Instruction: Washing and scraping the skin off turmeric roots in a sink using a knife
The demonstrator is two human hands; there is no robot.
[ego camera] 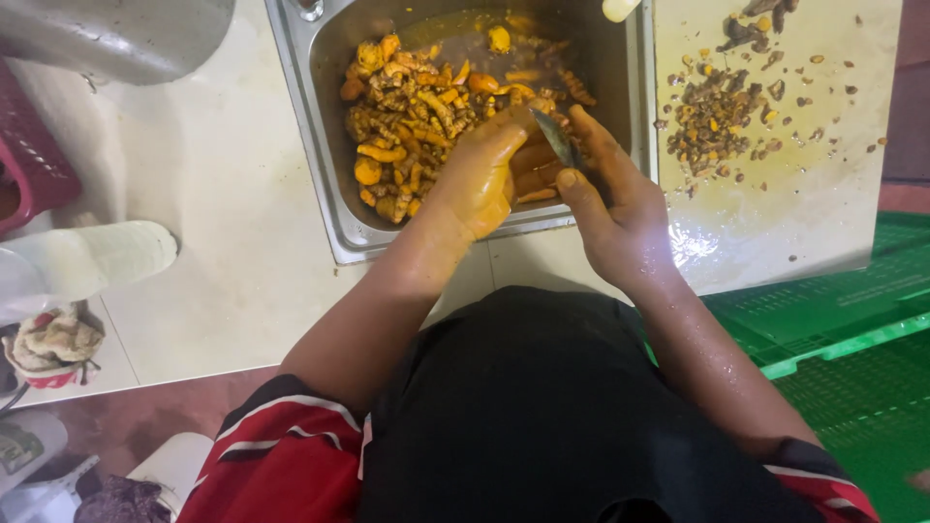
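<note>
**A:** What do you have on the head view?

**B:** I'm looking straight down over a steel tray (334, 208) sitting on a pale tiled floor (223, 174). It holds brownish water and a heap of orange-yellow turmeric roots (417, 116), piled mostly on its left half.

**A:** And the hands?

**B:** The left hand (480, 179) is stained yellow and reaches over the near rim of the tray. Its fingers are curled around a root piece (533, 160), which sits just above the water at the near right of the heap. The right hand (615, 199) is clenched around a small knife (555, 136); the dark blade points up and away from me, and its edge lies against the piece in the left hand. The two hands are touching.

**A:** Anything beside the tray?

**B:** To the right, just beside the tray, I see a pale cutting board (804, 203), wet and yellow-smeared, with a scatter of brown peelings (717, 121) on its upper part. Below that is a green plastic crate (852, 339). On the left, a red basket (34, 160) at the frame edge and a white sandal (92, 261) near it, well apart from the tray. A grey metal pot (126, 34) shows at the top left.
</note>
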